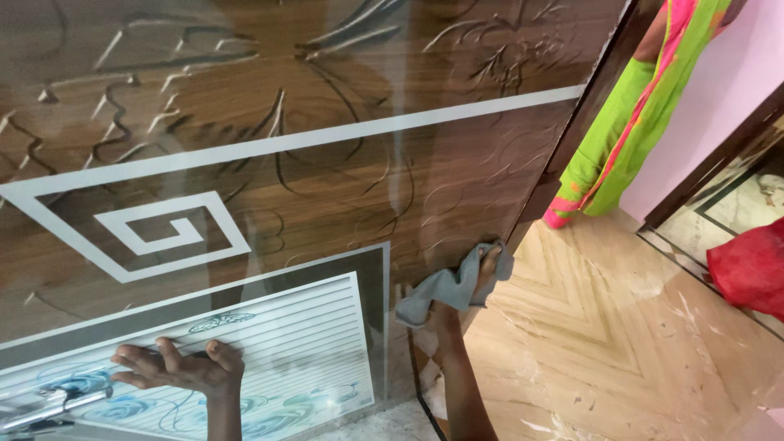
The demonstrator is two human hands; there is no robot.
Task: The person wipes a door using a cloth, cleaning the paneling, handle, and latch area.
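Grey cloth (447, 287): soft, crumpled, dull blue-grey, bunched up w/ one corner trailing down-left; located at the lower right edge of the wardrobe door (327, 163), pressed against its surface near the door's outer edge. Right hand (486, 269): fingers closed round the cloth, clamped on it, forearm running up from the bottom of frame. Left hand (184, 366): fingers spread apart, palm flat against the door's lower striped panel (310, 343), holding nothing. Door finish: glossy brown wood-grain laminate w/ embossed leaf and swirl pattern, pale grey band (343, 135) running across it, and a squared spiral motif (167, 233) in the same pale grey at left-centre. Lower panel is white w/ fine horizontal lines and blue floral print; dark frame round it. Metal handle (49, 408), chrome, at bottom left, just beside the left hand, not touched. Surface is reflective; streaky glare visible. Floor (621, 343): polished beige marble-type tiles w/ chevron veining, scattered white flecks. Second person at upper right, only a green and pink garment (629, 114) seen, well apart from both hands. Red bag (751, 265) at right edge on floor; contents cannot be seen. Pink wall (719, 90) behind.
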